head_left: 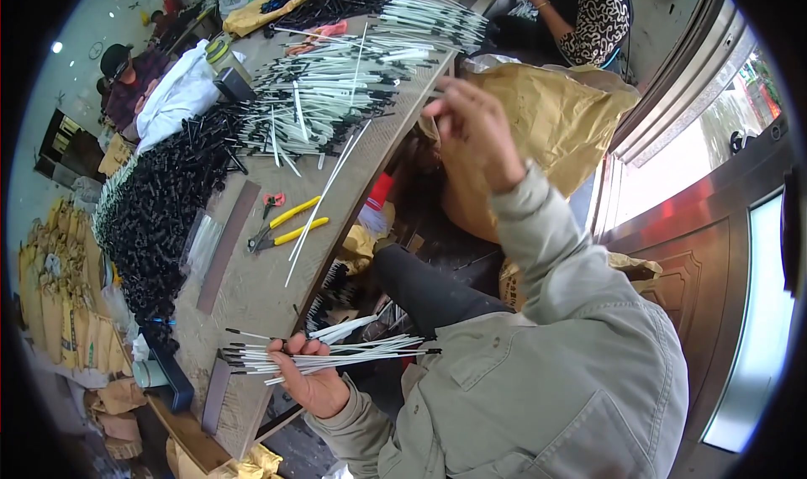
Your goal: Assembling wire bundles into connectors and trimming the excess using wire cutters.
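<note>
Remaining at upper centre was a rod heap [324,92]; 1 bundle [361,355] was pinched, lower centre, by fingers of the left hand [316,386]; the right hand's [477,134] fingers couldn't be judged.

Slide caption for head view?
Left hand holds a bundle of black-tipped white rods; right hand extends near the workbench.
</note>
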### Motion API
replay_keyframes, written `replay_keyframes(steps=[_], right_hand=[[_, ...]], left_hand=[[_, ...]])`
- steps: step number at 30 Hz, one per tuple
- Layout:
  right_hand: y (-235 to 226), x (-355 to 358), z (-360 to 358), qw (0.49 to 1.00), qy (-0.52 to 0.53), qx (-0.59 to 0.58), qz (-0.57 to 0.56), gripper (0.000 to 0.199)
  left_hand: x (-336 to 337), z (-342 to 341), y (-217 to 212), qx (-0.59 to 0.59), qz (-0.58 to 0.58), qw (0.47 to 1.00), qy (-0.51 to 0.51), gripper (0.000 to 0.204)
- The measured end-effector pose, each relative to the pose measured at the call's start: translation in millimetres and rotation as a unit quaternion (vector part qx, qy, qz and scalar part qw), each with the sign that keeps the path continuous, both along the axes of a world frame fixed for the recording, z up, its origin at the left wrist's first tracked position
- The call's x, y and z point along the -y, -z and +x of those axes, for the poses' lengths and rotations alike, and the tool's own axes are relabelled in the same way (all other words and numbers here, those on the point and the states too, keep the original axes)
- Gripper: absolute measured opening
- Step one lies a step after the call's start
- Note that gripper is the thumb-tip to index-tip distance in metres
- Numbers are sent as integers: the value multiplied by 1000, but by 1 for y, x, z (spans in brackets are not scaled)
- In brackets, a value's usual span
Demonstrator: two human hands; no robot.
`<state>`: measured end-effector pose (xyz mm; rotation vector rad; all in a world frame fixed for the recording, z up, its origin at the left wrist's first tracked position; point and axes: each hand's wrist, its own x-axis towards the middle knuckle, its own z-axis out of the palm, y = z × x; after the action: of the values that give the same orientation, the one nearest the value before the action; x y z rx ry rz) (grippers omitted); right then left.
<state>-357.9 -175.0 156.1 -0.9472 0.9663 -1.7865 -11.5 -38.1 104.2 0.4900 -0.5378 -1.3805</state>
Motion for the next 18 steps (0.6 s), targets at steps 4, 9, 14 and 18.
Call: replay_keyframes(steps=[4,9,14,18], right_hand=[[8,-24,67,992,57,-101,-51,34],[41,-51,115,904,112,-371,-182,23],[67,-75,126,872,62,-414,-255,18],[80,-102,116,885,-55,-399,-233,18]], left_hand=[[-1,-3,2,6,-6,1000,6,29],[0,-14,-4,34,16,999,-20,26],[-2,-20,-6,100,45,993,-49,25],[1,-21,-5,145,53,986,-67,25]])
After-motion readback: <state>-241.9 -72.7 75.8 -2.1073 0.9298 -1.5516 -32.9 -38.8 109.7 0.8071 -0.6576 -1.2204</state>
